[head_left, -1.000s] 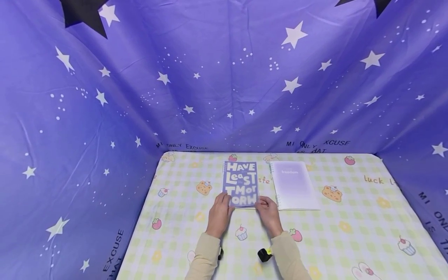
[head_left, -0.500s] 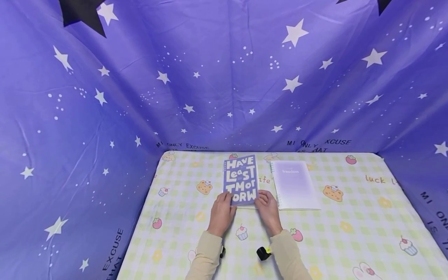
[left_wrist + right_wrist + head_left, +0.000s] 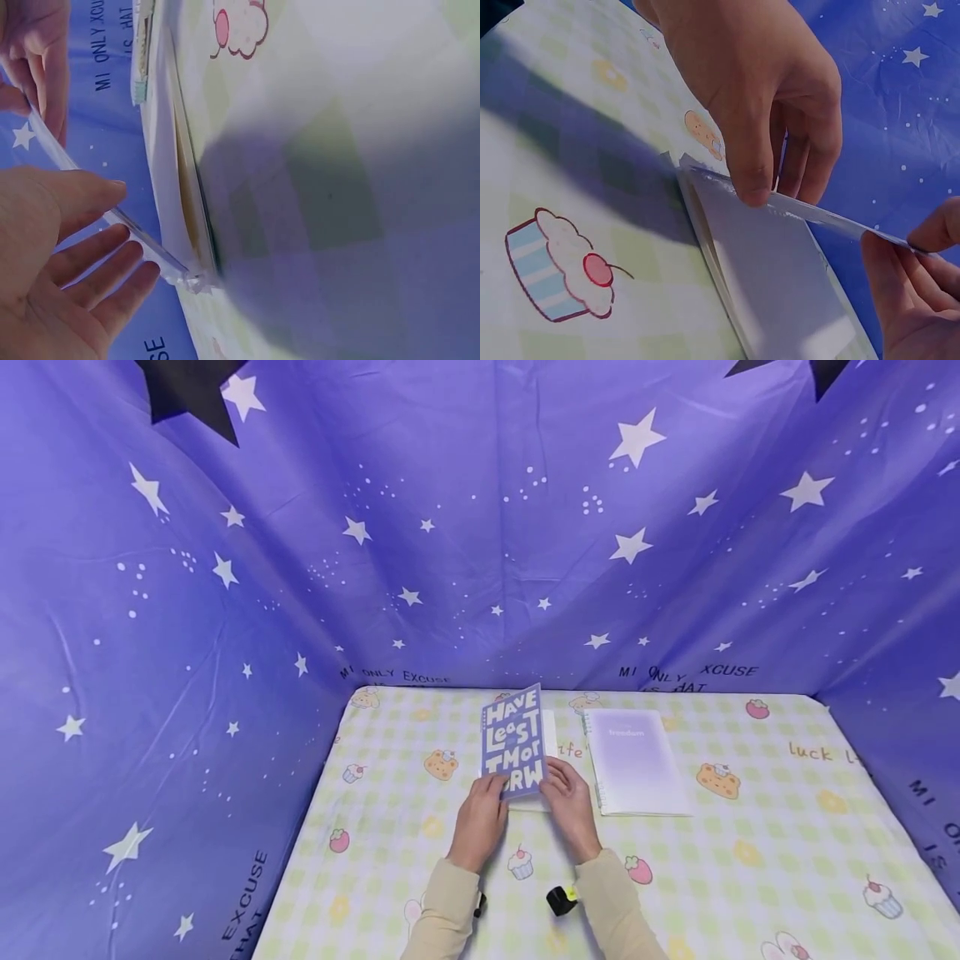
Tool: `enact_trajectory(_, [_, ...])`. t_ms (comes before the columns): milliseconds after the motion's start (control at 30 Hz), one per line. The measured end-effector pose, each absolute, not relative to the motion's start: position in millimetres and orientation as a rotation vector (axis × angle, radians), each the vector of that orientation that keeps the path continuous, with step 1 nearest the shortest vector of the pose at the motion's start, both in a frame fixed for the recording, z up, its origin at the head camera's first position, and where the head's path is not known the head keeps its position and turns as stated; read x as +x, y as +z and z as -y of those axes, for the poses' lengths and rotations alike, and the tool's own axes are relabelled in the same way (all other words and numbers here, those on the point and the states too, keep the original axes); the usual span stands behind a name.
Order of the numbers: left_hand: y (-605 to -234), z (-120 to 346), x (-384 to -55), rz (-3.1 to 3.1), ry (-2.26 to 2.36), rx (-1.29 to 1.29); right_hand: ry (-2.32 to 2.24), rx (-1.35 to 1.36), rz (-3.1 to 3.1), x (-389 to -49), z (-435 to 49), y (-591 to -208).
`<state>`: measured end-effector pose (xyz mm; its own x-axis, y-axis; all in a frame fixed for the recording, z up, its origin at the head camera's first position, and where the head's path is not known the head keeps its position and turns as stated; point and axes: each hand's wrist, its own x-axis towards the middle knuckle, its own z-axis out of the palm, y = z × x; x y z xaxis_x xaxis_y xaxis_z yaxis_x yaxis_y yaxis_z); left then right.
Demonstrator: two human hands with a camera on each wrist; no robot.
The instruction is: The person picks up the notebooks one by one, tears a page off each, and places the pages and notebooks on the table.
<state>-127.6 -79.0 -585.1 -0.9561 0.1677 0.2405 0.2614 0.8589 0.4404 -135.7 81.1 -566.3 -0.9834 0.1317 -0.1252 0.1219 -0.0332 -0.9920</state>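
A spiral notebook [image 3: 513, 739] with a blue-purple cover and big white lettering lies at the middle of the table, its cover tilted up off the white pages [image 3: 772, 277]. My left hand [image 3: 480, 821] pinches the cover's near edge close to the coil side, thumb on one face and fingers on the other. At the cover's free right corner my right hand [image 3: 568, 806] grips it between thumb and fingers. The left wrist view shows the raised cover [image 3: 150, 240] from below, pages slightly parted beneath. To the right lies a second spiral notebook [image 3: 637, 768], pale lilac, marked "freedom", closed.
A checked cloth [image 3: 757, 877] with cupcake, bear and strawberry prints covers the table. Purple fabric [image 3: 465, 527] with white stars hangs behind and at both sides. A small black device [image 3: 561, 902] sits by the right sleeve.
The blue-purple notebook's cover has lifted from nearly flat to a clear tilt, its right side rising and swinging left, baring white pages. My right hand has moved slightly up with it.
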Motion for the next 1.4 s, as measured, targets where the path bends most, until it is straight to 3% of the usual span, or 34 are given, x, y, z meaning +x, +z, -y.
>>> enact_trajectory(967, [-539.3,90.5,-128.2,2.758,-0.846,-0.53,2.294,0.121,2.115,-142.8,-49.4,-563.9])
enact_trajectory(1400, [-521.4,97.1,-127.9,2.704,-1.092,-0.342,2.327,0.253,2.141,-145.9,-29.8,-567.9])
